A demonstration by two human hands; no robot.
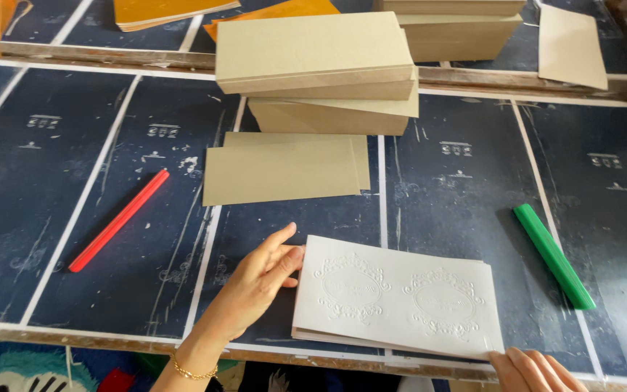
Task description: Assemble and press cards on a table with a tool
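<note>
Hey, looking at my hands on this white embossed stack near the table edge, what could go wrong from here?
1. The white embossed stack lies close to the table's near edge; a nudge from the left hand might slide sheets off.
2. Only fingertips of the right hand touch its corner, so the stack may fan out or the corner may bend.
3. The green stick lies close by and might get knocked away.

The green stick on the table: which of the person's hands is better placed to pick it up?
The right hand, probably. It rests at the near right corner of the white embossed stack, on the same side as the green stick. The left hand touches the stack's far left edge, nearer the red stick.
</note>
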